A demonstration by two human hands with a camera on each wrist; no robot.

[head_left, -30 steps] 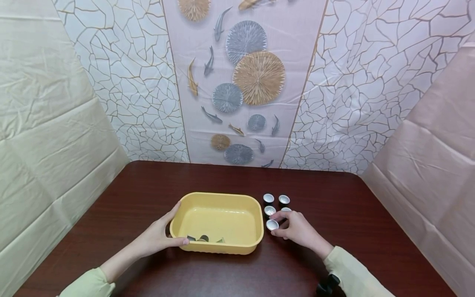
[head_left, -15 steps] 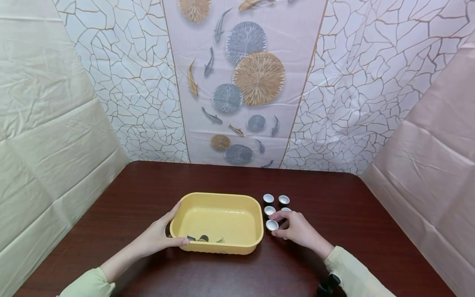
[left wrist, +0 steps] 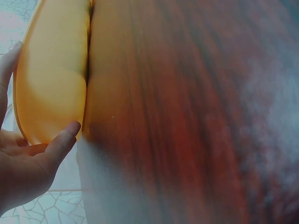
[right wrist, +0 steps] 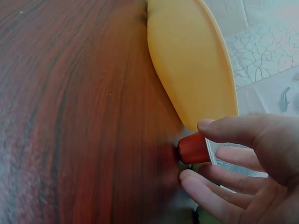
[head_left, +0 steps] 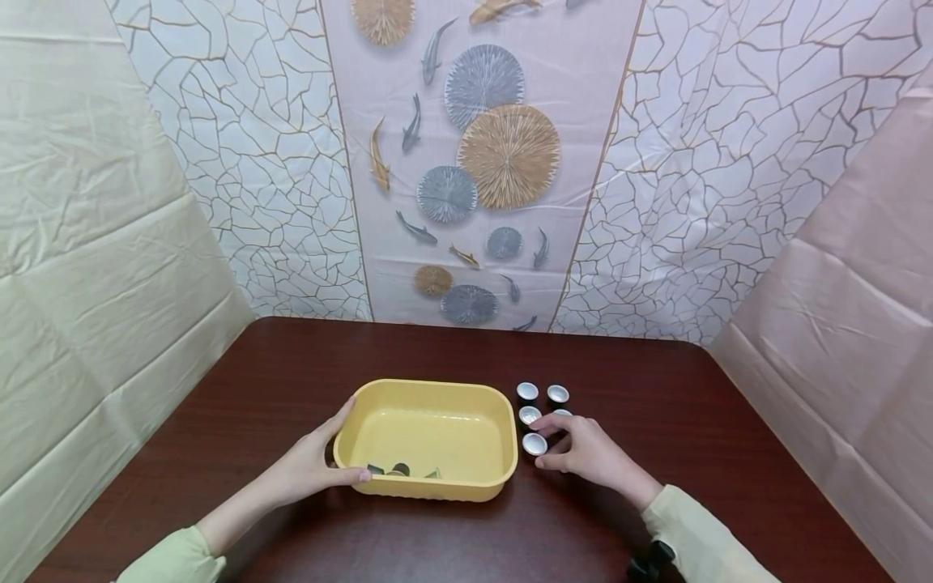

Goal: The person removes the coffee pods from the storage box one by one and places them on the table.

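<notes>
Your right hand [head_left: 583, 447] partly hides one small silver-topped capsule [head_left: 562, 413] at its eleven o'clock; small dark pieces [head_left: 400, 469] at seven o'clock in the yellow rectangular tub [head_left: 466, 491] are cut off by its rim. The red, tapered, silver-lidded capsule [right wrist: 192, 149] stands at nine o'clock between your spread right thumb and fingers, contact unclear; your left hand [head_left: 317, 463] clasps the tub's nine o'clock end; since half a second ago, your right thumb has eased slightly outward.

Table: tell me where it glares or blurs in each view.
Head: the table has a faint sheen near the bottom edge, and small highlights sit inside the tray. Left wrist: pale glare washes over the table at right, its grain smeared. Right wrist: pale glare at lower left, the grain blurred beside the red pod.
</notes>
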